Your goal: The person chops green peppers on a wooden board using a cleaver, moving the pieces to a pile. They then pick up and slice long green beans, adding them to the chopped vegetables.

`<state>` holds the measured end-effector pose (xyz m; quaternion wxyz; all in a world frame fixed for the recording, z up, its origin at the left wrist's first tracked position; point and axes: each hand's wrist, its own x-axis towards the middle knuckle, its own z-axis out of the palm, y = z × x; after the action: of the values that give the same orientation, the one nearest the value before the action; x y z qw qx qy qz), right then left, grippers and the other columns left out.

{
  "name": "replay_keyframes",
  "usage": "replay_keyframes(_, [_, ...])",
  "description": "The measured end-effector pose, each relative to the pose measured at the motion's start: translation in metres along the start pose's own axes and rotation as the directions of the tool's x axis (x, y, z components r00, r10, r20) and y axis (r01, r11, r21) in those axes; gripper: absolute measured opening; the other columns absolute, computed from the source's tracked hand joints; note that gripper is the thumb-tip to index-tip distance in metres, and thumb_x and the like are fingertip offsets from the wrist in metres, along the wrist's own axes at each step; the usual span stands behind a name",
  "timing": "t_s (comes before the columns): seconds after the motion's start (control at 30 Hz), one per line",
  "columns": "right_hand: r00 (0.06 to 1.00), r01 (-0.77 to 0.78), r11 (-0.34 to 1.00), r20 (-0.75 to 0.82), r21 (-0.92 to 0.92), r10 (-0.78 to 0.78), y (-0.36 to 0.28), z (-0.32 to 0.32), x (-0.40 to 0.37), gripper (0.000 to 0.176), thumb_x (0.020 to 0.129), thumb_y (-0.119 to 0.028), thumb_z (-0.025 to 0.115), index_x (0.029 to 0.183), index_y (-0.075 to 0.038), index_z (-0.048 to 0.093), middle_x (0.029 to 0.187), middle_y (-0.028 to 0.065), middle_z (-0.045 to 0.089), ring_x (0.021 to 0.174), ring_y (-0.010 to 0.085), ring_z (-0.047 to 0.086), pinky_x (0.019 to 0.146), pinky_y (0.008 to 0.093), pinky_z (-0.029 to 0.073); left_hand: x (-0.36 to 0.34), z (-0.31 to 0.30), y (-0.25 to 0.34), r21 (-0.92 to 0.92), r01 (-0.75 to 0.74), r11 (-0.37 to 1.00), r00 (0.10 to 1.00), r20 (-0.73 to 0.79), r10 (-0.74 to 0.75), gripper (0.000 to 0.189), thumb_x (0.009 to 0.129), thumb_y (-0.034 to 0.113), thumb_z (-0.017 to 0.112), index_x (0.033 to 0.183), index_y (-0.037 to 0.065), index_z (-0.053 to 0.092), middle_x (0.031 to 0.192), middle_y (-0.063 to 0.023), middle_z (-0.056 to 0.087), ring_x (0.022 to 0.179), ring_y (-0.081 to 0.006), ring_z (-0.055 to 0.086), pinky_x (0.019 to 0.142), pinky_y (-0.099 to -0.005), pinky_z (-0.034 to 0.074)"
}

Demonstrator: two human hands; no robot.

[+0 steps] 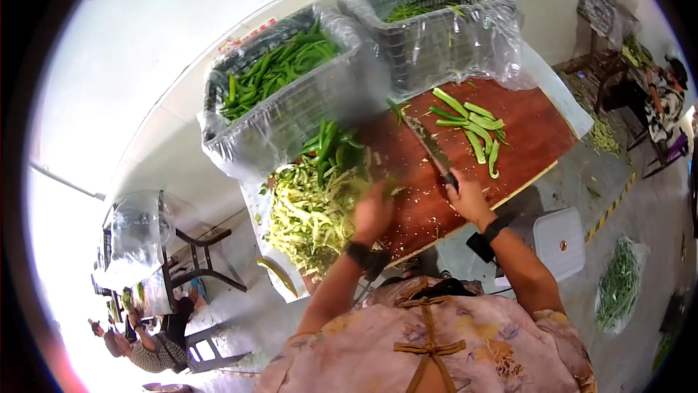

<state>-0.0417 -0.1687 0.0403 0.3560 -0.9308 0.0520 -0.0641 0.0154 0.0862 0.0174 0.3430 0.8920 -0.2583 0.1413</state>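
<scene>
My right hand (469, 200) is wrapped round the black handle of a knife (430, 147), whose blade lies over the reddish-brown board (527, 127). Smeared by motion, my left hand (373, 211) is at the right edge of a heap of pale green pepper scraps (309, 211); its fingers cannot be made out. Whole green peppers (333, 147) lie on top of that heap. Split green peppers (476, 127) are spread on the board to the right of the blade. Seeds and small bits dot the wood around the knife.
Behind the board stand two plastic-lined crates, one of green peppers (218, 127) and another (407, 51) with some green pieces inside. A white lidded box (560, 244) and a bag of greens (618, 284) are on the floor at right. People sit at far left and right.
</scene>
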Motion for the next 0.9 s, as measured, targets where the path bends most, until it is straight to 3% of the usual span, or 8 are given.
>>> replay_keyframes(0.03, [0.999, 0.013, 0.994, 0.047, 0.112, -0.019, -0.012, 0.007, -0.004, 0.045, 0.088, -0.021, 0.058, 0.127, 0.0, 0.049, 0.092, 0.0287, 0.063, 0.084, 0.0449, 0.061, 0.074, 0.0474, 0.049, 0.005, -0.017, 0.015, 0.001, 0.22, 0.976, 0.974, 0.055, -0.219, 0.04, 0.079, 0.012, 0.064, 0.118, 0.006, 0.058, 0.105, -0.0174, 0.065, 0.088, -0.0352, 0.065, 0.074, -0.0415, 0.052])
replay_keyframes(0.23, [0.988, -0.049, 0.838, 0.148, 0.544, -0.038, -0.021, 0.009, -0.042, 0.042, 0.088, -0.018, 0.061, 0.124, 0.001, 0.053, 0.094, 0.0167, 0.065, 0.085, 0.0173, 0.061, 0.076, 0.0316, 0.048, 0.048, -0.033, -0.002, -0.062, 0.225, 0.972, 0.964, -0.134, -0.231, 0.04, 0.08, 0.013, 0.067, 0.118, 0.008, 0.057, 0.089, -0.0152, 0.067, 0.075, -0.029, 0.066, 0.064, -0.0378, 0.051])
replay_keyframes(0.43, [0.986, -0.111, 0.893, -0.067, 0.435, 0.155, 0.029, -0.035, -0.107, 0.037, 0.087, -0.012, 0.062, 0.121, 0.001, 0.056, 0.072, 0.0039, 0.057, 0.063, 0.0094, 0.049, 0.057, 0.0264, 0.043, 0.138, 0.007, 0.038, -0.26, 0.203, 0.944, 0.969, -0.084, -0.232, 0.033, 0.081, 0.011, 0.065, 0.113, 0.007, 0.057, 0.095, -0.0196, 0.065, 0.087, -0.0367, 0.063, 0.076, -0.0425, 0.05])
replay_keyframes(0.53, [0.922, -0.348, 0.827, 0.001, 0.442, 0.387, 0.042, -0.046, -0.145, 0.036, 0.087, -0.009, 0.062, 0.121, -0.001, 0.056, 0.07, 0.0015, 0.055, 0.058, 0.0067, 0.046, 0.053, 0.0252, 0.04, 0.186, 0.047, 0.042, -0.399, -0.054, 0.915, 0.983, -0.18, -0.021, 0.034, 0.082, 0.014, 0.065, 0.114, 0.007, 0.057, 0.099, -0.0194, 0.064, 0.088, -0.0367, 0.063, 0.078, -0.0413, 0.05])
replay_keyframes(0.63, [0.899, -0.359, 0.709, 0.019, 0.607, 0.438, 0.051, -0.041, -0.174, 0.039, 0.088, -0.007, 0.061, 0.126, -0.004, 0.053, 0.071, 0.0002, 0.054, 0.055, 0.0051, 0.044, 0.05, 0.0232, 0.038, 0.217, 0.086, 0.029, -0.117, 0.044, 0.992, 0.999, -0.025, -0.048, 0.044, 0.085, 0.027, 0.061, 0.125, 0.008, 0.055, 0.116, -0.0183, 0.059, 0.106, -0.0363, 0.058, 0.087, -0.047, 0.049])
replay_keyframes(0.73, [0.853, -0.41, 0.538, 0.101, 0.737, 0.511, 0.04, -0.044, -0.187, 0.041, 0.091, -0.007, 0.058, 0.131, -0.005, 0.048, 0.071, -0.0005, 0.054, 0.055, 0.0051, 0.045, 0.049, 0.0218, 0.038, 0.218, 0.175, -0.101, 0.575, -0.373, 0.728, 0.915, 0.099, 0.391, 0.037, 0.09, 0.032, 0.051, 0.123, 0.014, 0.058, 0.131, -0.0164, 0.053, 0.121, -0.039, 0.047, 0.094, -0.0492, 0.045])
replay_keyframes(0.8, [0.852, -0.41, 0.538, 0.097, 0.736, 0.515, 0.044, -0.041, -0.194, 0.042, 0.092, -0.008, 0.056, 0.132, -0.005, 0.045, 0.071, -0.0004, 0.053, 0.055, 0.0054, 0.046, 0.049, 0.0215, 0.038, 0.203, 0.116, -0.037, 0.368, 0.03, 0.929, 0.978, 0.18, -0.103, 0.036, 0.09, 0.031, 0.052, 0.122, 0.016, 0.06, 0.132, -0.014, 0.052, 0.124, -0.0407, 0.043, 0.094, -0.0519, 0.044])
replay_keyframes(0.9, [0.821, -0.464, 0.521, 0.128, 0.717, 0.556, 0.038, -0.044, -0.194, 0.04, 0.093, -0.008, 0.055, 0.131, -0.004, 0.046, 0.071, -0.0003, 0.053, 0.054, 0.0056, 0.046, 0.048, 0.0219, 0.038, 0.19, 0.095, -0.035, 0.337, 0.043, 0.941, 0.929, 0.333, -0.162, 0.034, 0.088, 0.027, 0.055, 0.119, 0.014, 0.062, 0.126, -0.0143, 0.056, 0.118, -0.0371, 0.048, 0.093, -0.0499, 0.046])
